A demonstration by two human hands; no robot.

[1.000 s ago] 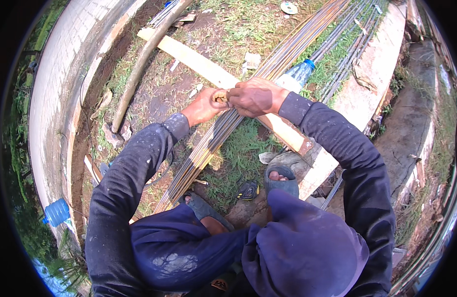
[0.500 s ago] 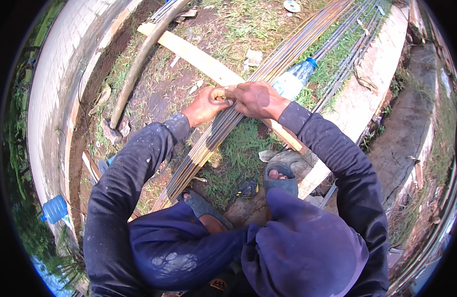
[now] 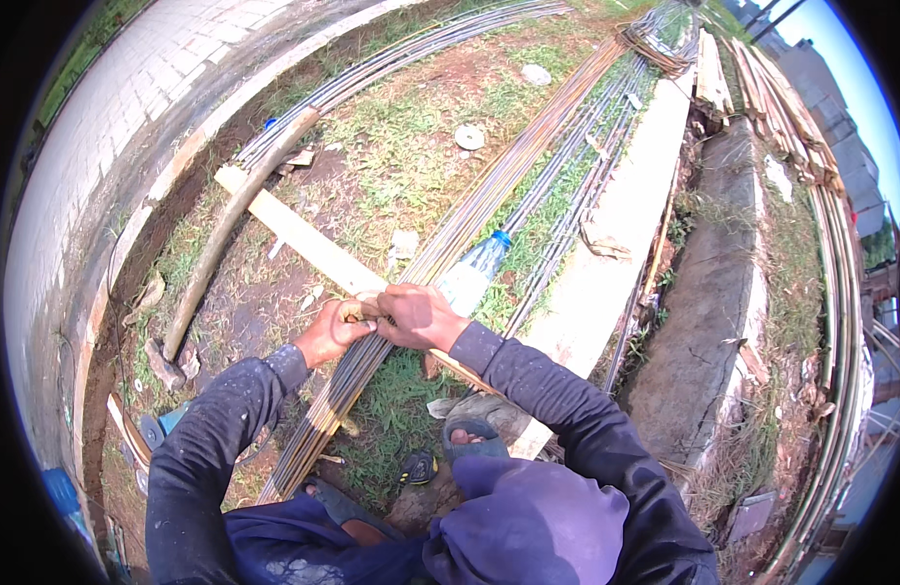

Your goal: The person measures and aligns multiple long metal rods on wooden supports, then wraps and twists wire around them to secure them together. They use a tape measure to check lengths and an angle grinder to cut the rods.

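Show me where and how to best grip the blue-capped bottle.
Likely around the clear shoulder of the bottle, just below its blue cap, from above and the right: it lies slanted, cap end free, while the rod bundle flanks its left and the right hand crowds its near end.

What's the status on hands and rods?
Left hand, right hand together over rods, grip unclear. Rods bundled, lying across board. Bottle just beyond right hand.

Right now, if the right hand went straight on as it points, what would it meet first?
Probably the left hand, just ahead of the right hand; whether they touch is unclear.
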